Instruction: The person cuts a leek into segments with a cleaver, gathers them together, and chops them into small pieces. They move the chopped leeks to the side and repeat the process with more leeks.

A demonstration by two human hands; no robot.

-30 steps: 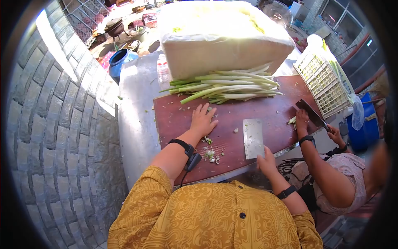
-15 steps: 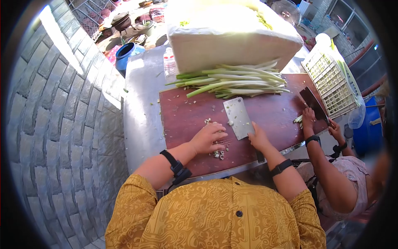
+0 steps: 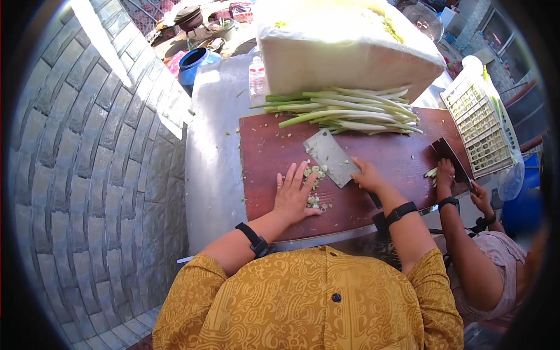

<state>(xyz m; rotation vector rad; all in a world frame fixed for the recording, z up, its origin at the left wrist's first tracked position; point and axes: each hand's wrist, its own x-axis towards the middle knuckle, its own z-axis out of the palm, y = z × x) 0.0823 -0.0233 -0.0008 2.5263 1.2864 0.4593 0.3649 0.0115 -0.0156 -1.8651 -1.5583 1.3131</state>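
Observation:
My left hand point(image 3: 293, 195) lies on the reddish-brown cutting board point(image 3: 265, 163) with its fingers spread. Chopped scallion rings point(image 3: 315, 202) lie along its right side, between it and the blade. In my right hand point(image 3: 368, 176) is the handle of a cleaver point(image 3: 328, 156). The broad blade slants up and to the left over the board, its face turned up and dotted with a few scallion bits. Beyond the blade, a bunch of long whole scallions point(image 3: 356, 109) rests across the far side of the board.
A large white foam box point(image 3: 350, 67) stands behind the scallions, with a plastic bottle point(image 3: 257, 81) at its left. At right, another person's hand point(image 3: 445, 172) is by a dark cleaver point(image 3: 450, 156), near a white crate point(image 3: 484, 137). A brick wall point(image 3: 105, 192) runs along the left.
My left hand has opened flat and moved to the left side of the scallion rings, more of which now show. The cleaver has turned leftward in my right hand. The view has shifted slightly.

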